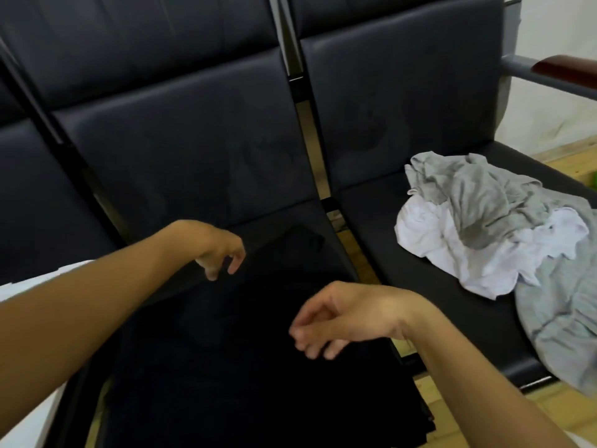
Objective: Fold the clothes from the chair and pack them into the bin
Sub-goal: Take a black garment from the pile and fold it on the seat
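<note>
The chairs (181,150) are big, dark and joined in a row. A black cloth (258,367) lies flat on the middle seat. It is very dark, so its edges are hard to see. Its long side seems to run from the seat back toward the person, and its near end hangs over the front of the seat.

On the next seat to the right sits a pile (494,227) of grey and white clothes, all crumpled. No bin shows.

The left hand (219,250) is at the far edge of the black cloth. Its fingers curl down, but I cannot tell if they pinch the cloth. The right hand (336,318) floats over the middle of the cloth with loose, bent fingers and holds nothing.

What could go wrong? The hanging end may pull the cloth off the slick seat. A fold could also go crooked, because black on black hides the edges.
</note>
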